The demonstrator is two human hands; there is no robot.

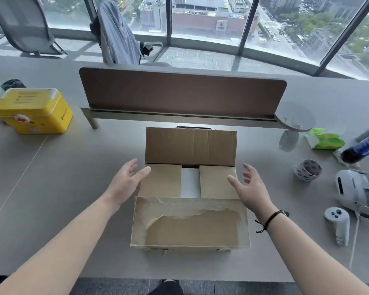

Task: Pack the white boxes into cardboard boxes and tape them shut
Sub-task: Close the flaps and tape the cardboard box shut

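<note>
Brown cardboard box (190, 201) sits mid-table (51, 188), its two side flaps folded in over a white box (190, 182) visible through the gap, far flap upright and near flap hanging toward the person. The left hand (127, 180) and right hand (250, 186) hover at either side, fingers spread and relaxed, holding nothing. Tape rolls (307, 170) lie to the right, near a white headset (359, 191).
</note>
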